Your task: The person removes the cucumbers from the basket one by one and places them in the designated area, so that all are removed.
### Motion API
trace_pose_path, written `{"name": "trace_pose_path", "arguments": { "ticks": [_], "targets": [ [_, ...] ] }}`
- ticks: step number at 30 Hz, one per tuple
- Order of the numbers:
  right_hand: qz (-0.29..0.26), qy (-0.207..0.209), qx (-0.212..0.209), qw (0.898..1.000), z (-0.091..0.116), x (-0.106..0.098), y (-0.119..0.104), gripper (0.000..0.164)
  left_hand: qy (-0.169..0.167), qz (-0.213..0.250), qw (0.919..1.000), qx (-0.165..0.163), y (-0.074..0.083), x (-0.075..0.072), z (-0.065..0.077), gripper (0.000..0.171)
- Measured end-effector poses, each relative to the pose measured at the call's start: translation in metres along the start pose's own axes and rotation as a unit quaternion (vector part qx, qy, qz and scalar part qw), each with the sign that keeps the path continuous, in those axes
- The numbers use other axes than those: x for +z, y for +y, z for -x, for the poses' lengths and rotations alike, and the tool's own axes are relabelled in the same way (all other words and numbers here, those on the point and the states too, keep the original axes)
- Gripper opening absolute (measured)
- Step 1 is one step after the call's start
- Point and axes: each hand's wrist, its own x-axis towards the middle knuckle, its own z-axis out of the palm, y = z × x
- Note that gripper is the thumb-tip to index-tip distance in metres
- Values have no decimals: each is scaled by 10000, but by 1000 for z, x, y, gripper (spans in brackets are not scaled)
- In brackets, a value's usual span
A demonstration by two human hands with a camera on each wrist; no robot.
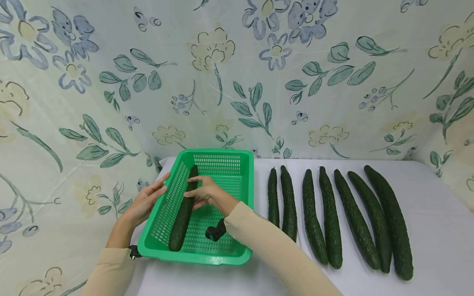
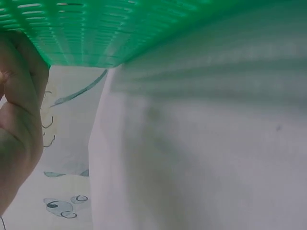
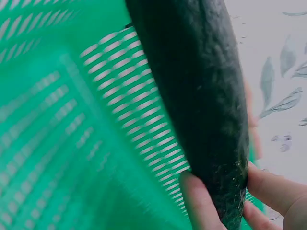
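Note:
Inside the green plastic basket [image 1: 201,260], a long dark green cucumber [image 1: 181,228] lies lengthwise along the left wall. My right hand [image 1: 212,192] pinches it near its upper part; in the right wrist view the thumb and fingers stand on opposite sides of the cucumber [image 3: 196,91]. On the outside of the basket, my left hand [image 1: 143,203] touches the left rim with its fingers extended. The left wrist view shows that hand [image 2: 21,96] against the slotted outer wall [image 2: 91,28], its fingertips hidden.
Several cucumbers [image 1: 332,222] lie in a row on the white tablecloth [image 1: 437,230] right of the basket. Two of them [image 1: 273,197] are partly covered by my right sleeve [image 1: 274,246]. A floral curtain [image 1: 237,82] hangs behind the table.

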Motion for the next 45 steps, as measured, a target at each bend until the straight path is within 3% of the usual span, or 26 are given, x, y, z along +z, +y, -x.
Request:
{"name": "trace_pose_path", "arguments": {
  "ticks": [12,20,31,45],
  "targets": [
    [-115,-173,-66,9998,4,2,-8,60,-70,48,9999,77,-2,-2,2,58],
    [-306,-70,-62,9995,6,-3,-13,60,-33,34,10000,19,-2,0,1,57],
    [-616,78,-216,9978,19,-21,-38,62,13,47,10000,-11,0,0,0,57],
    [-705,-38,-366,9968,34,-42,-49,62,80,58,9999,-27,1,1,1,58]
  ]
}}
